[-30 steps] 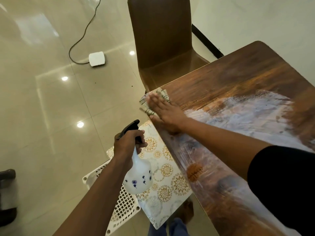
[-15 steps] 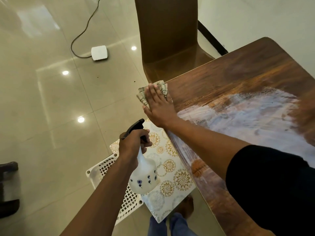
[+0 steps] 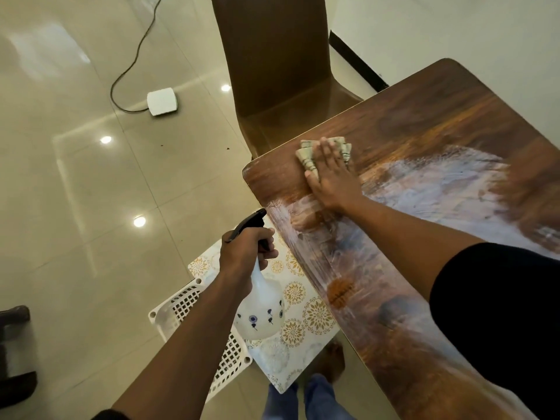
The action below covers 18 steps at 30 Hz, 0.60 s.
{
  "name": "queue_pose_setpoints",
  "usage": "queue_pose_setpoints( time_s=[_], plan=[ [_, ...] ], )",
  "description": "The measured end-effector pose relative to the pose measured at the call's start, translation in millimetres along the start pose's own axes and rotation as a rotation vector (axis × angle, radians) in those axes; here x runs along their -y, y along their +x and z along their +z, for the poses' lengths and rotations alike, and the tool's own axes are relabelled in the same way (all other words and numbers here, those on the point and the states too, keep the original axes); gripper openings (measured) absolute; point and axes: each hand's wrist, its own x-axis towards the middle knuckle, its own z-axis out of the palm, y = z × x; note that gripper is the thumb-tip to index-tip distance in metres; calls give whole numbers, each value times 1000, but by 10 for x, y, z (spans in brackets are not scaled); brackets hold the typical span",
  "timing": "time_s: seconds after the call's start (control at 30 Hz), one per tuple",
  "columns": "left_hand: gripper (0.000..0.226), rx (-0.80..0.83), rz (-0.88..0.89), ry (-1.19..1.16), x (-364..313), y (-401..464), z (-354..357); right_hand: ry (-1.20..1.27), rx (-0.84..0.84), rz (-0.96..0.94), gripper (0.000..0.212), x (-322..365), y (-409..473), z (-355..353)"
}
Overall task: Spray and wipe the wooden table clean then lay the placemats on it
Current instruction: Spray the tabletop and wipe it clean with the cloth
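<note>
Your right hand (image 3: 331, 174) presses flat on the cloth (image 3: 306, 153) near the tabletop (image 3: 424, 122) corner. Your left hand (image 3: 244, 253) grips the spray bottle (image 3: 260, 313) over the placemats (image 3: 300, 301), which seem to lie on a white basket (image 3: 178, 304). A brown chair (image 3: 272, 62) stands beyond the corner.

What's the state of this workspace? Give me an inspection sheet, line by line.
Surface: wooden table streaked with wet smears.
Job's things: cloth on the table; spray bottle off its edge; patterned placemat below, on a white lattice basket.
Clutter: nothing seen.
Hands: right hand presses flat on the cloth; left hand grips the bottle's neck.
Cables: dark cord runs to a white box on the floor.
Surroundings: brown chair, glossy tiles.
</note>
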Motion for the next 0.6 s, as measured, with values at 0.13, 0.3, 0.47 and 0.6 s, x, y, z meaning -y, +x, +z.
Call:
queue_pose_setpoints(
  time_s=[0.13, 0.3, 0.47, 0.6],
  plan=[
    [14, 10, -14, -18, 35, -28, -27, 57, 12, 127, 75, -48, -29, -32],
    [9, -17, -14, -20, 72, 2, -128, 72, -11, 113, 75, 426, 116, 42],
    [7, -61, 18, -16, 71, 61, -209, 10, 35, -143, 74, 985, 209, 140],
    [6, -70, 33, -18, 25, 66, -184, -76, 83, -384, 73, 1256, 134, 278]
  ],
)
